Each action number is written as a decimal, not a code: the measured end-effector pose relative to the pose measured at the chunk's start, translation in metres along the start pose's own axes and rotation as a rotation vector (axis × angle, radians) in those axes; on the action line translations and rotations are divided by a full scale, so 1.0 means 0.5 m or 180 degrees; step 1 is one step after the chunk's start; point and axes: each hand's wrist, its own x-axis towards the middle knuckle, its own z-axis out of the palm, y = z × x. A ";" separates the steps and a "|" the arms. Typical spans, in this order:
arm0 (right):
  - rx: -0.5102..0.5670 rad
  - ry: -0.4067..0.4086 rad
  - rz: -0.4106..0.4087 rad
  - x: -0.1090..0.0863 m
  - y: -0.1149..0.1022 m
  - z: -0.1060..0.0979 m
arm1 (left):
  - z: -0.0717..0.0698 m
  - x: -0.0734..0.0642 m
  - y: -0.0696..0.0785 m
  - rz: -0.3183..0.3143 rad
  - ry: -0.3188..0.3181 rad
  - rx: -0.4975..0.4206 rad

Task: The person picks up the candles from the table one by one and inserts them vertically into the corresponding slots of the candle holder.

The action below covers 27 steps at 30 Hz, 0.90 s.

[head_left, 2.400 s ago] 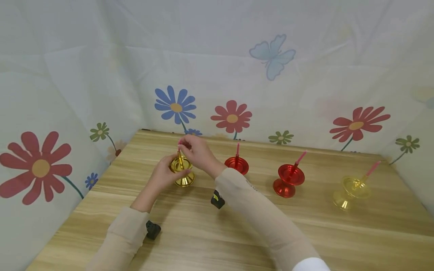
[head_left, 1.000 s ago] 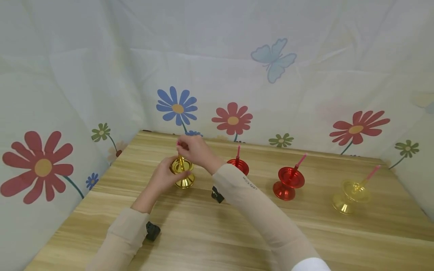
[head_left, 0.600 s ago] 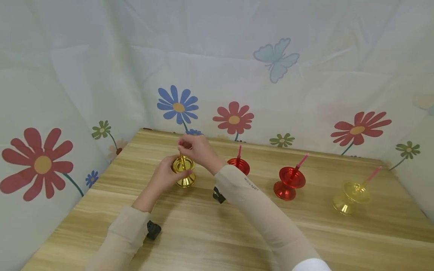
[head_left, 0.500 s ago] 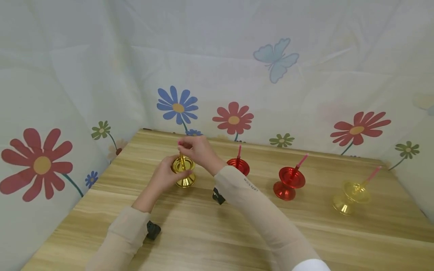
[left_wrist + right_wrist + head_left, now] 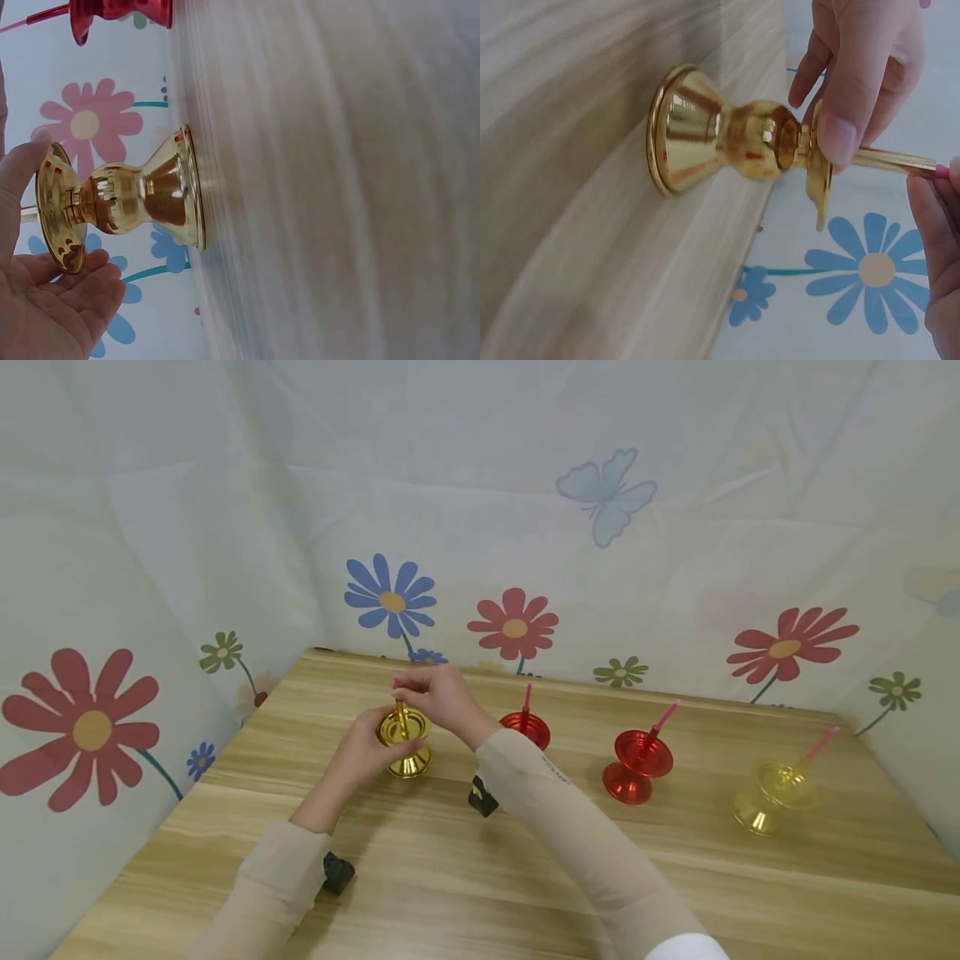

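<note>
A shiny gold candle holder (image 5: pixel 410 765) stands upright on the wooden table at the left. My left hand (image 5: pixel 362 750) grips its dish, and in the left wrist view the thumb presses over the rim of the candle holder (image 5: pixel 120 196), the fingers lying beneath. A thin pink candle (image 5: pixel 397 682) pokes out of the gold tube that rises from the dish. My right hand (image 5: pixel 444 695) pinches this candle right at the tube's mouth. In the right wrist view only a short bit of the candle (image 5: pixel 942 172) shows between tube and fingertips; the rest is hidden.
To the right stand two red candle holders, one partly behind the right sleeve (image 5: pixel 528 727) and one beyond it (image 5: pixel 632 760), then another gold candle holder (image 5: pixel 776 793). Each bears a pink candle. A flower-printed cloth (image 5: pixel 480 527) hangs behind the table (image 5: pixel 450 877).
The right hand's fingers have shifted slightly about the top of the candle. The left hand and the gold candle holder have stayed in place.
</note>
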 end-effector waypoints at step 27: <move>-0.0030 0.0104 0.0561 -0.007 0.004 0.015 | 0.001 0.013 -0.002 -0.0060 -0.0065 0.0158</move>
